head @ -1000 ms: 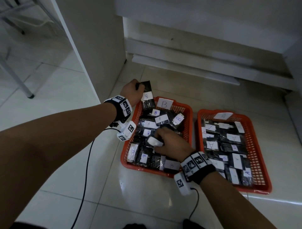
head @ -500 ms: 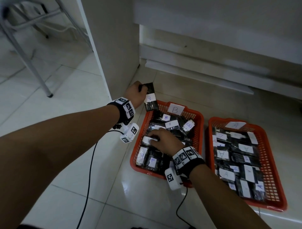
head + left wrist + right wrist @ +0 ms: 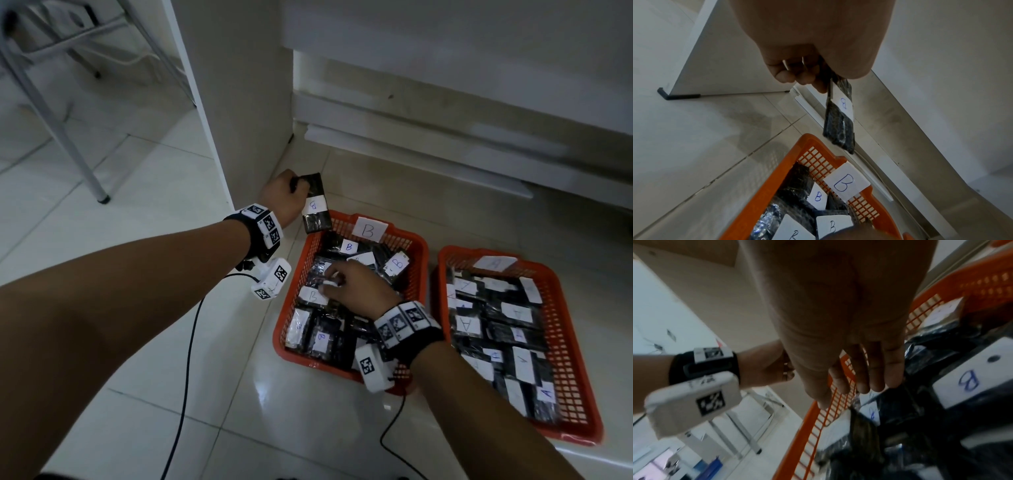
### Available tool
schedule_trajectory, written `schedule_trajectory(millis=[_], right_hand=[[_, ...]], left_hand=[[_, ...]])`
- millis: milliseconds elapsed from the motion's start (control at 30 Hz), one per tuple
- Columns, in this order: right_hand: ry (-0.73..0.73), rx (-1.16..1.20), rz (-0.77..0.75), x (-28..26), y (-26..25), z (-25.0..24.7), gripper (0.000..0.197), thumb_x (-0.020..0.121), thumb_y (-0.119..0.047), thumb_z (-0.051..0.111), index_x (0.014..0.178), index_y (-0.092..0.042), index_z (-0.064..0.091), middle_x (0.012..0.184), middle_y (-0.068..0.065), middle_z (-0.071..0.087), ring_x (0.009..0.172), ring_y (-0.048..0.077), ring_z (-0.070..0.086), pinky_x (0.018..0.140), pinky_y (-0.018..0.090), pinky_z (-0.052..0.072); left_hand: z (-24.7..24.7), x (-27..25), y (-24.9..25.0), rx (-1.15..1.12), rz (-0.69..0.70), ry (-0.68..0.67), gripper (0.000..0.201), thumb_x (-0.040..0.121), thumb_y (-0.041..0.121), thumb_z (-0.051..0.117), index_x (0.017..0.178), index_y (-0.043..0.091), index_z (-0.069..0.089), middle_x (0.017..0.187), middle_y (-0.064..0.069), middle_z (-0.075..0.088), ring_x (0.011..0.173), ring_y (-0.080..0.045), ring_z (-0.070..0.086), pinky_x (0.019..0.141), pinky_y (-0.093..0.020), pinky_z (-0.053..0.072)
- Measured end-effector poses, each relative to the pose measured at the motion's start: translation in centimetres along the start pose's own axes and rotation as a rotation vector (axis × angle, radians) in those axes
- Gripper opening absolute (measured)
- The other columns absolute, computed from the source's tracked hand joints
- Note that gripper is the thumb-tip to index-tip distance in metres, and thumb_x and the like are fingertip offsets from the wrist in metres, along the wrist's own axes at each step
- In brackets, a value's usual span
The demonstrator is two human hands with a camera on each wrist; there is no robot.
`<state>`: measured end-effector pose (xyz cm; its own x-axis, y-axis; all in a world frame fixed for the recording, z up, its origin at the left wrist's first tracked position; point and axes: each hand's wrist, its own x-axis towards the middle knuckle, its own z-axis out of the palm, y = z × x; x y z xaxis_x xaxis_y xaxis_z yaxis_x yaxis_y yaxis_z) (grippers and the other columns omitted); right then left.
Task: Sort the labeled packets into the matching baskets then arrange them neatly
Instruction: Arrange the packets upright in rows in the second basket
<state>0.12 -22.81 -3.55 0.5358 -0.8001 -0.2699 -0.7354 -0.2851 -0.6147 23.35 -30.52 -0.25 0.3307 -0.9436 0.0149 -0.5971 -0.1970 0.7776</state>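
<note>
My left hand (image 3: 297,186) grips a black packet labelled B (image 3: 317,209) by its top end, and it hangs just above the far left corner of the orange basket marked B (image 3: 420,270). The left wrist view shows the same packet (image 3: 839,123) dangling from the curled fingers (image 3: 797,78) over the basket rim (image 3: 777,175). My right hand (image 3: 334,284) is inside basket B, fingertips resting on the labelled packets near its left side. Its fingers (image 3: 875,378) point down, fairly straight, onto black packets (image 3: 970,381). Basket A (image 3: 579,346) on the right holds A packets.
A white cabinet panel (image 3: 239,102) stands just behind my left hand, with a wall plinth (image 3: 411,147) beyond the baskets. Metal chair legs (image 3: 85,164) stand far left on the tiled floor. Black wrist cables (image 3: 185,377) trail over the tiles in front of the baskets.
The head view has swung left, so the baskets sit further right. My right hand slid a little toward basket B's left side. The left hand still holds its packet at the far corner.
</note>
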Motion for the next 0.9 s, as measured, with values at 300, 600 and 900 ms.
schedule_trajectory(millis=[300,600,900], right_hand=[[0.173,-0.307,0.038,2.2,3.9,-5.8,0.047,0.092,-0.024,0.073,0.137,-0.022,0.062,0.135,0.002,0.064,0.127,0.024,0.057,0.106,0.043,0.051],[-0.038,-0.615,0.020,4.9,3.8,-5.2,0.045,0.085,-0.033,0.081,0.125,-0.023,0.064,0.130,0.006,0.060,0.118,0.027,0.056,0.096,0.043,0.055],[0.014,-0.182,-0.022,1.4,3.6,-8.3,0.002,0.099,-0.028,0.070,0.099,-0.027,0.068,0.099,-0.012,0.067,0.088,0.003,0.062,0.068,0.020,0.043]], left_hand=[[2.0,-0.5,1.2,0.012,0.024,-0.039,0.029,0.104,0.033,0.046,0.103,0.008,0.059,0.084,-0.004,0.063,0.070,-0.016,0.057,0.053,-0.023,0.035],[1.1,0.2,-1.4,-0.021,-0.016,-0.013,0.025,0.103,0.031,0.049,0.102,0.008,0.058,0.090,-0.009,0.065,0.082,-0.028,0.062,0.064,-0.030,0.043],[1.4,0.5,-1.2,-0.040,-0.016,-0.008,0.028,0.102,0.035,0.047,0.105,0.010,0.060,0.094,-0.010,0.067,0.087,-0.029,0.064,0.075,-0.037,0.054]])
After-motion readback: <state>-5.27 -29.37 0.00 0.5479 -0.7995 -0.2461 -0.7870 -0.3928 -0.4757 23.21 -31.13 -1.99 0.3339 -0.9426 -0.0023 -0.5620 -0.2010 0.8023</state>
